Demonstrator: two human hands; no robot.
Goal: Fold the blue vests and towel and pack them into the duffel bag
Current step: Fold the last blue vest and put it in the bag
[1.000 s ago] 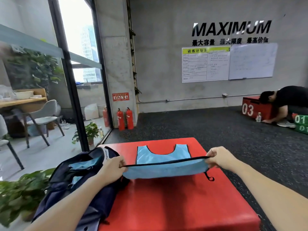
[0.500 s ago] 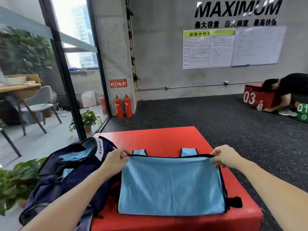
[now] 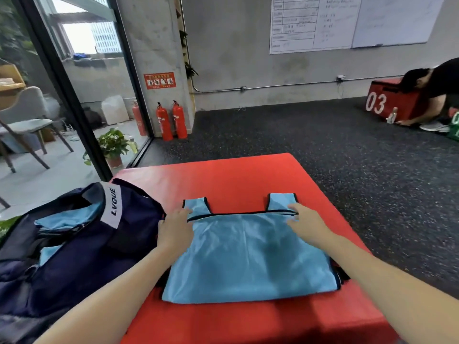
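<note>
A light blue vest [image 3: 248,256] with black trim lies flat in the lower middle of the frame on a red padded counter [image 3: 236,177], folded over so its hem edge sits just below the two shoulder straps, which poke out toward the top. The left hand [image 3: 175,229] rests on the vest's upper left corner, fingers [image 3: 183,213] extended and lying flat on the fabric by the left strap. The right hand [image 3: 306,224] lies on the upper right corner, its fingers [image 3: 293,208] stretched out over the trimmed edge near the right strap; it is blurred, and neither hand appears to grip the cloth, both only press on it.

At the lower left, touching the counter's left edge, sits a dark navy duffel bag [image 3: 74,256] with a white label reading LVGUE. Its top is open, and light blue fabric [image 3: 67,217] shows inside it near the mouth, with another patch of the same blue lower down; whether that is a vest or a towel cannot be told.

Two red fire extinguishers [image 3: 171,121] stand against the concrete pillar in the upper middle. At the far right a person [image 3: 434,83] bends over a red box marked 03 [image 3: 387,100].
</note>
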